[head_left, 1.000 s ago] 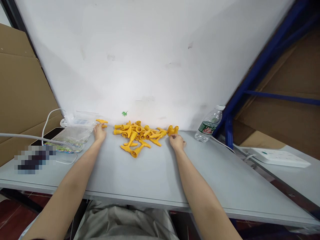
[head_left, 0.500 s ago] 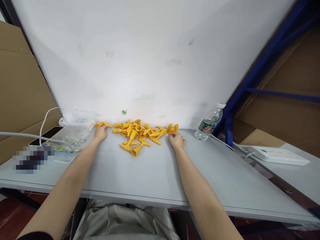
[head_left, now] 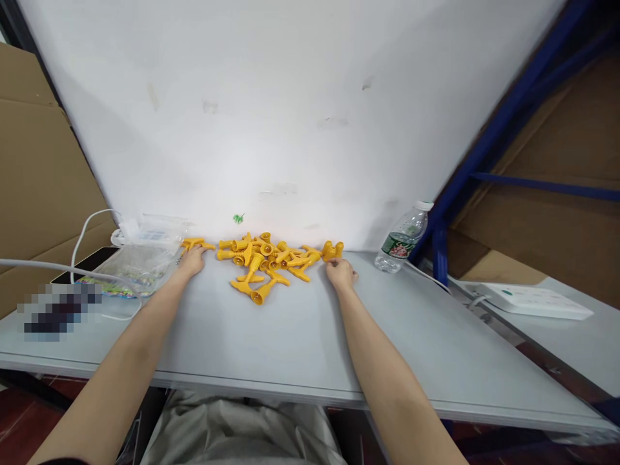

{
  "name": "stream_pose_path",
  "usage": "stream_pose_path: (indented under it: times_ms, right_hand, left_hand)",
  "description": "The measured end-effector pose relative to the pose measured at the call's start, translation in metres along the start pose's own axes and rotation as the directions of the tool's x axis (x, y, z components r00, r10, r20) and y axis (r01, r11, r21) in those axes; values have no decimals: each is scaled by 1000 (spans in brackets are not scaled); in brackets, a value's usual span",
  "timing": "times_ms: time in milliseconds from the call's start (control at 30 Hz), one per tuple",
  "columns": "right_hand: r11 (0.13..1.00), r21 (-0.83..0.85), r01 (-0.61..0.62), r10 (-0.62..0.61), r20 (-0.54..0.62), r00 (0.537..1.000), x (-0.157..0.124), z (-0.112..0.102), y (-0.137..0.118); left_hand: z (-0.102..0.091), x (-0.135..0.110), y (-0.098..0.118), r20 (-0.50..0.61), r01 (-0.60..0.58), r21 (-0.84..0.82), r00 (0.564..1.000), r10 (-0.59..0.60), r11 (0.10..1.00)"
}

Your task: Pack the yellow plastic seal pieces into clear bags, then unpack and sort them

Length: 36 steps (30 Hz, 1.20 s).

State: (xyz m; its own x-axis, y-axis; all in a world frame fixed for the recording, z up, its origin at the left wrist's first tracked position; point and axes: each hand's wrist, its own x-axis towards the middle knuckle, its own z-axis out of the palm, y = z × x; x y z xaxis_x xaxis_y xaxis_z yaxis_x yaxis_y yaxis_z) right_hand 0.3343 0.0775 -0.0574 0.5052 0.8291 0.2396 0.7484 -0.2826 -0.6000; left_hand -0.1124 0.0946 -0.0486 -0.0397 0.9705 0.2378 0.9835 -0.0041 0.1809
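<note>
- Left hand (head_left: 192, 261), yours: fingers on a yellow T-shaped piece (head_left: 194, 243) by the white wall (head_left: 300, 129); how tightly closed, cannot tell.
- Right hand (head_left: 341, 274), yours: fingers curled, at the near side of two yellow knobs (head_left: 332, 250); whether it grips them, cannot tell.
- Heap of yellow pieces (head_left: 265, 261): on the grey table (head_left: 261, 342), between your hands.
- Water bottle (head_left: 401, 245): green label, to the right of your right hand.
- Plastic bag (head_left: 133, 266): to the left of your left hand.
</note>
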Motion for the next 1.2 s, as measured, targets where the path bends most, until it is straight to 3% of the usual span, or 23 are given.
stream_pose_path:
  times_ms: [133,267,367,467,833,933,1100,1200]
  right_hand:
    - [1000,13,-5,5,-10,1000,1,1,0]
    - [1000,28,3,-2,-38,999,1,2,1]
    - [999,36,12,-9,-71,997,0,1,0]
    - [998,34,52,-48,-106,993,-4,-2,-2]
    - [932,103,349,-322,-211,923,-12,3,-17]
    - [922,101,375,-350,-202,915,-13,4,-18]
    - [916,106,388,-364,-187,912,-15,4,-18]
    - [914,111,391,-368,-185,911,-15,4,-18]
  left_hand:
    - [-5,-6,10,-87,-9,-27,996,7,1000]
    - [-18,-15,38,-189,-193,-107,967,170,975]
    - [-25,-21,63,-208,-342,-168,929,306,925]
    - [-27,-25,83,-241,-409,-211,902,358,888]
    - [-20,-29,103,-142,-283,-66,952,272,957]
    - [-19,-30,105,-136,-283,-55,952,273,958]
    - [-15,-29,106,-119,-135,-123,986,120,983]
    - [-12,-25,101,-140,-154,-223,982,125,963]
